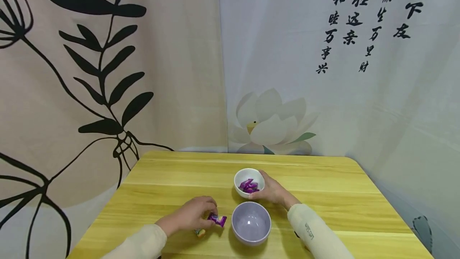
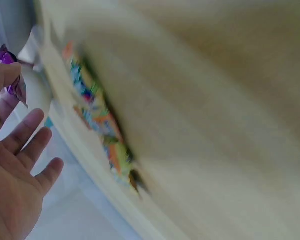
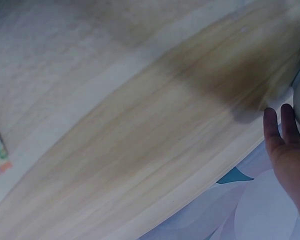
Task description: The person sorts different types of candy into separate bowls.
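Note:
My left hand (image 1: 194, 214) pinches a purple-wrapped candy (image 1: 217, 219) between thumb and forefinger, just left of a lavender bowl (image 1: 251, 224). In the left wrist view the same candy (image 2: 11, 70) is at the fingertips, while the other fingers spread loosely. My right hand (image 1: 274, 190) grips the right side of a white bowl (image 1: 237, 184), which holds several purple-wrapped candies (image 1: 249, 186). This bowl stands or is held behind the lavender one; I cannot tell whether it touches the table. The right wrist view catches the right hand's fingers (image 3: 290, 155) against the bowl's side.
Several candies in orange, green and blue wrappers (image 2: 97, 112) lie in a row on the wooden table (image 1: 172, 171). Below the left hand, a yellow-green wrapper (image 1: 200, 232) partly shows. A printed curtain (image 1: 187, 71) hangs behind the table's far edge.

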`<state>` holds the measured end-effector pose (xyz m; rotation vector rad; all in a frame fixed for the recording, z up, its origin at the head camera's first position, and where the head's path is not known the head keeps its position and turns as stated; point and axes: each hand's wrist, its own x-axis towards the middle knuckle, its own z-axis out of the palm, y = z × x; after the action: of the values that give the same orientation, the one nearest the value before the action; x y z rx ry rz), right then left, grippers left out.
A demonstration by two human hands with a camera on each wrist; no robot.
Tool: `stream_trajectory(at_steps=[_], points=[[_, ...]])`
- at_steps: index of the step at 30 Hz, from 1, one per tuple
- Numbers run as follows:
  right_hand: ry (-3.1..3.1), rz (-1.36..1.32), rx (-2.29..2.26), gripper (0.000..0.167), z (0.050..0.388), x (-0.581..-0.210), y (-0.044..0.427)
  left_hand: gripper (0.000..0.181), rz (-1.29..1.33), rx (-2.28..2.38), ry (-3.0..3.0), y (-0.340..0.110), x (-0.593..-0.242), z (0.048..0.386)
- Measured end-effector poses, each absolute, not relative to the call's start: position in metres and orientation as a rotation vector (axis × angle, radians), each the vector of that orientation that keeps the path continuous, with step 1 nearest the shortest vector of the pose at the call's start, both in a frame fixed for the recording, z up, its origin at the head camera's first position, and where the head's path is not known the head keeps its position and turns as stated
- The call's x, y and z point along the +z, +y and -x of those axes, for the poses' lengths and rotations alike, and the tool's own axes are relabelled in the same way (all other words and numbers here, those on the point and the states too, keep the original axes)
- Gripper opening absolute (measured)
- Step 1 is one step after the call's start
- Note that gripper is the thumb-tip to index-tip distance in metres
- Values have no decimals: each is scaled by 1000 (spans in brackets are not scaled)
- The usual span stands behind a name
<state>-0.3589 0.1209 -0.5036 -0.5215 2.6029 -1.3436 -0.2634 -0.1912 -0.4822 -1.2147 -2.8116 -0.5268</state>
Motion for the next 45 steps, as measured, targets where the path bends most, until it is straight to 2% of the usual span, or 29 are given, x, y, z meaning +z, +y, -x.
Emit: stream_trajectory(at_steps=[7, 18, 22, 26, 30, 33, 37, 45], points=[[2596, 506, -1354, 112, 359, -502, 121, 15, 1041, -607, -2841, -182, -471, 295], [2566, 519, -1362, 107, 358, -502, 122, 12, 825, -693, -2808, -139, -453, 342], [2559, 544, -1359, 109, 358, -503, 123, 17, 798, -641, -2802, -123, -449, 354], [2542, 595, -1379, 102, 357, -502, 123, 23, 748, -583, -2834, -110, -446, 362], [2548, 619, -1383, 95, 357, -501, 124, 43, 720, -595, -2922, -100, -445, 366], [2562, 573, -1373, 102, 356, -498, 122, 49, 718, -597, -2947, -100, -443, 364], [2560, 534, -1378, 107, 357, -497, 122, 43, 731, -593, -2903, -111, -440, 363], [2561, 529, -1395, 108, 358, -501, 122, 38, 744, -628, -2871, -145, -434, 361]])
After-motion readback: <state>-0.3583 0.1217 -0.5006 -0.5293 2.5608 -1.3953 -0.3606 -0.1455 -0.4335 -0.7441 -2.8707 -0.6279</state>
